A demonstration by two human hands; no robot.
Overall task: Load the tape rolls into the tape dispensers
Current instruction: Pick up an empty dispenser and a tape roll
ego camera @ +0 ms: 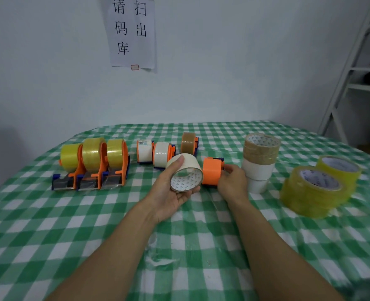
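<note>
A cream-white roll of tape with a printed cardboard core (185, 173) is held in the left hand (169, 198): the thumb is laid over its upper rim and the fingers are curled beneath it, so that the roll is carried clear of the green-and-white checked table (93, 224). The open core is turned toward the camera and slightly to the right, and the roll's axis is thus seen to run from far-left to near-right.

Just beside the roll, on its right, an empty orange plastic tape dispenser with dark blue trim (211, 171) is stood on the table. It is gripped at its right side by the right hand (232, 181), whose fingers are curled against it. Whether roll and dispenser touch cannot be told; at most a narrow gap is left between them.

The coming move is judged to turn on this pairing. The dispenser lies directly to the right of the roll, and the left hand is the nearer one to carry the roll across, while the dispenser is steadied by the right. The core would probably have to be swung until it faces the orange hub squarely before it can be slid on.

Further rolls are stacked to the right (259, 161), and loaded dispensers are lined up at the left (93, 164).
</note>
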